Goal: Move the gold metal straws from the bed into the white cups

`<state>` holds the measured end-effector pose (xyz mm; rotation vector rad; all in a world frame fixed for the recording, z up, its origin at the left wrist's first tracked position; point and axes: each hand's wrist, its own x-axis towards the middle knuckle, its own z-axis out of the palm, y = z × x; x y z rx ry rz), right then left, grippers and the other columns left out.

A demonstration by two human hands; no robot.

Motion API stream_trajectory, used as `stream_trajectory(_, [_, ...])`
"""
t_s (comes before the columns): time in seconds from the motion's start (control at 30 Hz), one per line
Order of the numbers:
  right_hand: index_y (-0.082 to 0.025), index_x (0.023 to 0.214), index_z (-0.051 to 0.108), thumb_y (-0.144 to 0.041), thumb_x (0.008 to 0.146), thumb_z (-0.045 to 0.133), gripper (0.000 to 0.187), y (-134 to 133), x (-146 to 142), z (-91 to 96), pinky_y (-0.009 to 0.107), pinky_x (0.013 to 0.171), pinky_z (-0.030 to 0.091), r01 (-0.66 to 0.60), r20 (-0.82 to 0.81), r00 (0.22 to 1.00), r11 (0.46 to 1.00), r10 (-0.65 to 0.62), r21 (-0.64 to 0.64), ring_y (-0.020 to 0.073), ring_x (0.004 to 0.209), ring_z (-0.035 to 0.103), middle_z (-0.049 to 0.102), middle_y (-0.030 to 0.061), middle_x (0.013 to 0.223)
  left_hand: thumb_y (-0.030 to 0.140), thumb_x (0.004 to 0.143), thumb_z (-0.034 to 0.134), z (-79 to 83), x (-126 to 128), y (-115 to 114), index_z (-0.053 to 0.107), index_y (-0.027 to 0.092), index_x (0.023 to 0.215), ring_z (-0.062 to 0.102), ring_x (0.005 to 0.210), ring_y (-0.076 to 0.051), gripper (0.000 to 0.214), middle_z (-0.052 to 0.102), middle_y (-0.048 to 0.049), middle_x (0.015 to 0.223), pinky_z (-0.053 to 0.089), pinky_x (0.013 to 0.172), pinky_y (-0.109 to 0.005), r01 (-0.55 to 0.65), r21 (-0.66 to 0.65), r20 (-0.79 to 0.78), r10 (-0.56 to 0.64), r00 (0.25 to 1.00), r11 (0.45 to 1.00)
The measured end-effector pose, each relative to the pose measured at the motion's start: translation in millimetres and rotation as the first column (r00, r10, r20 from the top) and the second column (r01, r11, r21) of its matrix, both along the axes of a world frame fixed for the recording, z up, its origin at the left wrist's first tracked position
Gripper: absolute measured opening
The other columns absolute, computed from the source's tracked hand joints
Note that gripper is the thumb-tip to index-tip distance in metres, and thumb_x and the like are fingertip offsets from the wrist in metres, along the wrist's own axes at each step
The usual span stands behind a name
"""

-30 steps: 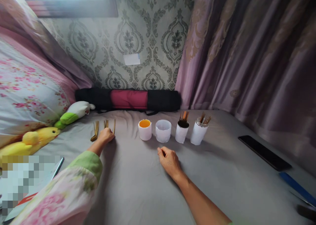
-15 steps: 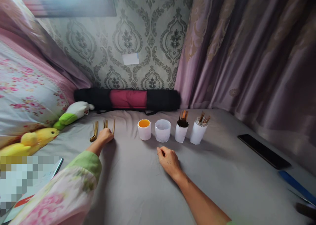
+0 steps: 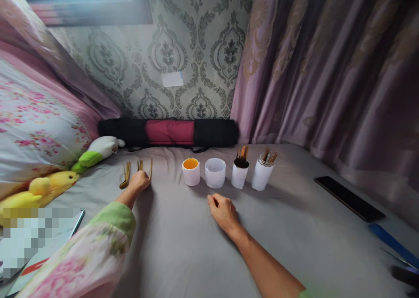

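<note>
My left hand (image 3: 139, 181) is stretched out to the far left part of the sheet, curled closed among thin golden-brown sticks. One bunch of sticks (image 3: 140, 165) shows just behind its knuckles, and a slim stick (image 3: 151, 169) stands out at its right side. Its fingertips are hidden, so what they grip cannot be made out. Left of it lies another bunch of sticks (image 3: 125, 176), bent at the near end. My right hand (image 3: 224, 208) rests on the sheet in a loose fist, thumb against forefinger, nothing visible in it. In front of it is a translucent cup (image 3: 215, 176).
A white cup with orange inside (image 3: 191, 176) and two white holders of sticks, one dark-mouthed (image 3: 240, 177) and one glass-rimmed (image 3: 262, 177), line up with the translucent cup. A black phone (image 3: 348, 197) lies right. Plush toys (image 3: 49, 186) sit left; a black-and-red roll (image 3: 170, 132) lies along the wall.
The view has shifted very slightly. Both hands, the sticks and the cups stay where they were.
</note>
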<state>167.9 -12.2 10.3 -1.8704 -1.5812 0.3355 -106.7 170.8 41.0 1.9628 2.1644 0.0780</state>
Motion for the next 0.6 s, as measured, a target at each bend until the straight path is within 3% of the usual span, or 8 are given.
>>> stream_trajectory(0.6, [-0.02,0.064,0.059,-0.038,0.085,0.036,0.036,1.2,1.0,-3.5,0.023,0.049,0.02,-0.003,0.012,1.0,1.0,0.003,0.016,0.0083,0.048,0.039,0.057,-0.0006,0.055,0.027,0.067,0.05,0.7,-3.8,-4.8,0.066,0.017,0.078,0.062,0.08,-0.021,0.022,0.066,-0.0105,0.077,0.043,0.065,-0.024,-0.049,0.032,0.005,0.049,0.999,0.998])
